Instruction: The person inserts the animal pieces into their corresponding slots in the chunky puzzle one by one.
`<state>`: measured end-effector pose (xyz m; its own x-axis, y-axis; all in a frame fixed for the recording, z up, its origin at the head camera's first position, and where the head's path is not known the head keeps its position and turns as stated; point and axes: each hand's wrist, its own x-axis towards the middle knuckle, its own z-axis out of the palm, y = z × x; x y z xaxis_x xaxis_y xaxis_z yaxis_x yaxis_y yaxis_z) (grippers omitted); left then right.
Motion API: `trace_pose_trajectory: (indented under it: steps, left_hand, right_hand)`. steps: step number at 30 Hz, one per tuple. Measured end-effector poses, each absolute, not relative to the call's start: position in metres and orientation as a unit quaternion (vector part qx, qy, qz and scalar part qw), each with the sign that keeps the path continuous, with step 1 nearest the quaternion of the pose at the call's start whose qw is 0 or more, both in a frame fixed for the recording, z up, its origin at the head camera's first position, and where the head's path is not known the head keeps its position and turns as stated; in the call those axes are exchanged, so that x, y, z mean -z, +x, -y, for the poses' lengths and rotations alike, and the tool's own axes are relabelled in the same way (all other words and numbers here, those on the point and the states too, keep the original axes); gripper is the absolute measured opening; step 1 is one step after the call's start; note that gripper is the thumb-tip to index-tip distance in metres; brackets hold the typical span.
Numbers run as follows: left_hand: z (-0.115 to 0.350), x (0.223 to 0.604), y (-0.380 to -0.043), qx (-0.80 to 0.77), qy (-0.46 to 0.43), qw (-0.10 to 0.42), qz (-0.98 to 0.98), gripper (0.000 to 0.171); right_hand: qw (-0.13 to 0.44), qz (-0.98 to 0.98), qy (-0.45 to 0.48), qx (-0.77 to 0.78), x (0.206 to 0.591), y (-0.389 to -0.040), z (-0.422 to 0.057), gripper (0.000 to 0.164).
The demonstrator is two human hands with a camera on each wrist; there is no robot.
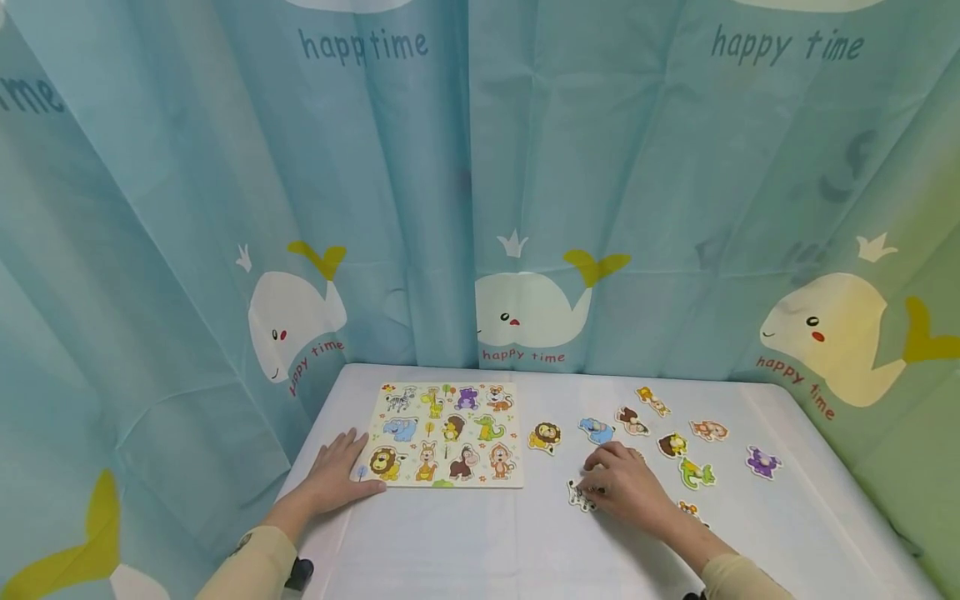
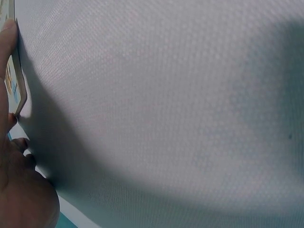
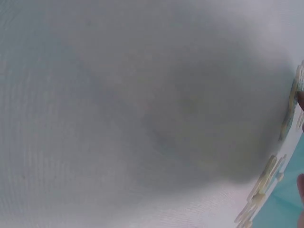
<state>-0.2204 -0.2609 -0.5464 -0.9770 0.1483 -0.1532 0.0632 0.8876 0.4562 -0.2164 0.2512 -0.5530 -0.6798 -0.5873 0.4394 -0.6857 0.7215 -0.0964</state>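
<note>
A wooden animal puzzle board [image 1: 517,460] lies flat on the table, its printed pictures facing up. My left hand [image 1: 337,477] rests at the board's near left corner, fingers along the left side and thumb on the front edge. The left wrist view shows that thumb [image 2: 8,40] against the board's edge. To the right, my right hand [image 1: 628,493] pinches a zebra puzzle piece [image 1: 577,498] at the tabletop; the fingers partly cover it. Close by lie a lion piece [image 1: 544,436] and a blue hippo piece [image 1: 596,430].
More knobbed animal pieces lie scattered at the right, among them a crocodile [image 1: 697,474], a purple hippo [image 1: 763,462] and a monkey [image 1: 709,430]. A tiger piece [image 1: 690,510] is partly hidden by the right forearm. Blue whale-print curtains [image 1: 435,208] surround the white table [image 1: 442,542].
</note>
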Motion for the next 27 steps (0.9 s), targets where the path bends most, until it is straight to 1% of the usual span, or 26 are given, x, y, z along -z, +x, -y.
trace_pose_trajectory:
  steps: [4, 6, 13, 17, 27]
  left_hand:
    - [0.261, 0.547, -0.221, -0.232, 0.056, 0.088, -0.967, 0.111]
    - [0.261, 0.548, -0.221, -0.231, 0.056, 0.087, -0.967, 0.111]
    - [0.261, 0.547, -0.221, -0.227, 0.055, 0.090, -0.968, 0.112]
    - [0.261, 0.547, -0.221, -0.224, 0.053, 0.091, -0.969, 0.112]
    - [0.261, 0.548, -0.220, -0.227, 0.056, 0.088, -0.968, 0.111]
  right_hand:
    - [0.196, 0.910, 0.341, -0.128, 0.555, -0.215, -0.251, 0.020]
    - [0.190, 0.917, 0.325, -0.129, 0.555, -0.213, -0.250, 0.019]
    - [0.142, 0.956, 0.220, -0.130, 0.549, -0.202, -0.241, 0.013]
    - [0.132, 0.966, 0.179, -0.134, 0.548, -0.198, -0.238, 0.013]
    - [0.134, 0.968, 0.143, -0.154, 0.550, -0.192, -0.232, 0.013]
